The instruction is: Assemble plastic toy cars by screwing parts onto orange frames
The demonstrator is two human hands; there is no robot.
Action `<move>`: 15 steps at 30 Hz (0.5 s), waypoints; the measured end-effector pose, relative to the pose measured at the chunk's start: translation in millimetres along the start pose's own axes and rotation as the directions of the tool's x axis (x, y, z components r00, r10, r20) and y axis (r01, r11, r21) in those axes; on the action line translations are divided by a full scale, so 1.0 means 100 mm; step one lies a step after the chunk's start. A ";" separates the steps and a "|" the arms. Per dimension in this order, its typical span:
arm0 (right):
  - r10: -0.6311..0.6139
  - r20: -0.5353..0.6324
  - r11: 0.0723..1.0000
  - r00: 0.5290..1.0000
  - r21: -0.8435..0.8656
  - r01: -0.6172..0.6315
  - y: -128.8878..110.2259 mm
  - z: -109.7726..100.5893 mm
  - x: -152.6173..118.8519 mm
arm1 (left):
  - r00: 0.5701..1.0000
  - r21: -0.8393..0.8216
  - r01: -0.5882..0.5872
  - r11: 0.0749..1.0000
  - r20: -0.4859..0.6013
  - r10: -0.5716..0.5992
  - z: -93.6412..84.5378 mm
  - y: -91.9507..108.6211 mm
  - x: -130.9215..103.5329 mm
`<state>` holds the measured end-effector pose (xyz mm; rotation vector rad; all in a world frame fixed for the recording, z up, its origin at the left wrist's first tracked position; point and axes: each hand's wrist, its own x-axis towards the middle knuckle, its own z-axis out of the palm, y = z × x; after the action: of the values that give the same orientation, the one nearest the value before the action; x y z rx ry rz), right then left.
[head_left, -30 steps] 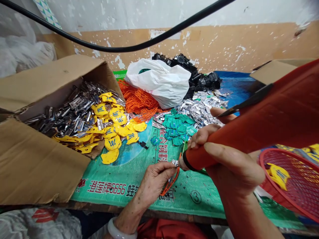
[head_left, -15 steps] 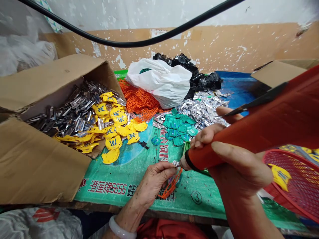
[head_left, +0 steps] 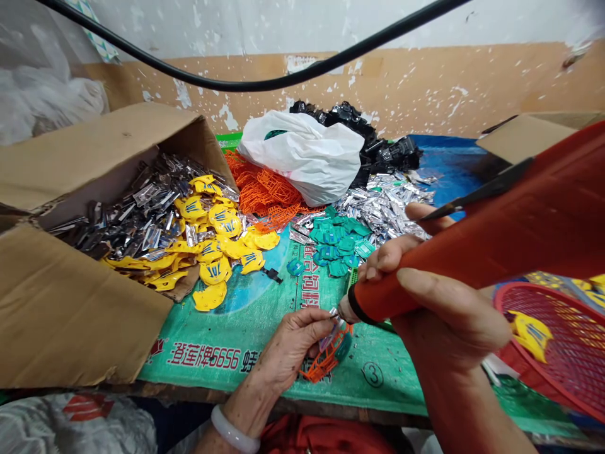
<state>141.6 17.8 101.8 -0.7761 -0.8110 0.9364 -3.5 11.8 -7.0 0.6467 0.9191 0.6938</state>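
My right hand is wrapped round a red power screwdriver, whose dark collar and silvery nose point down to the left. A long dark strip runs along the tool's upper side, with my index finger near its tip. Directly before the nose, my left hand pinches a small toy-like plastic assembly. An orange lattice frame, a green piece and a shiny silvery piece show in it. The screwdriver's tip meets the assembly near my left fingertips; exact contact is hidden. A white bangle circles my left wrist.
A cardboard box at left spills silvery parts and yellow pieces. Behind lie orange lattices, a white bag, black parts and green pieces. A red basket stands right; a black cable hangs across the top.
The screwdriver and my right hand have shifted slightly left. The assembly in my left hand has turned, showing more of the orange frame and its green piece.
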 end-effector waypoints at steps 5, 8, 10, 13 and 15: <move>-0.001 0.016 1.000 1.000 0.012 0.001 0.00 -0.01 0.00 | 1.000 0.058 -0.014 0.998 -0.012 0.014 0.00 0.02 0.00; -0.026 0.026 1.000 0.999 0.017 0.025 -0.02 -0.02 0.00 | 0.999 0.092 -0.042 0.995 -0.012 0.043 -0.02 0.03 0.00; -0.040 0.033 0.999 0.999 0.015 0.040 -0.03 -0.03 0.00 | 0.998 0.104 -0.061 0.993 -0.009 0.062 -0.03 0.04 -0.01; -0.043 0.029 0.999 0.999 0.010 0.042 -0.05 -0.02 0.00 | 0.997 0.090 -0.082 0.993 -0.004 0.082 -0.04 0.08 -0.04; -0.053 0.024 0.999 0.998 0.008 0.053 -0.05 -0.02 0.00 | 0.996 0.077 -0.088 0.993 -0.003 0.089 -0.06 0.11 -0.06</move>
<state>145.4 15.8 105.3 -0.7344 -0.8448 0.9030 -13.8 14.7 1.3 0.7571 0.9305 0.7427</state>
